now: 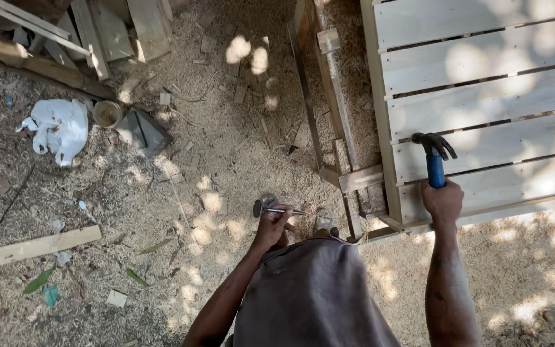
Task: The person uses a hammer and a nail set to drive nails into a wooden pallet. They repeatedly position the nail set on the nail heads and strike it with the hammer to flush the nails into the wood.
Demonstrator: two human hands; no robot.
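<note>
Holding hammer (435,157); nails (277,209), seemingly.

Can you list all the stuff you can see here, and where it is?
hammer: one, blue handle with dark head, over the slatted panel
nails: a few, grey metal, centre
slatted panel: one, pale wood, right
planks: several, pale wood, top left
loose plank: one, pale, left on the sawdust
plastic bag: one, white, left
small tub: one, tan, beside the bag
dark box: one, grey, right of the tub
sawdust ground: tan, all around
left hand: holds the nails
right hand: grips the hammer
</note>
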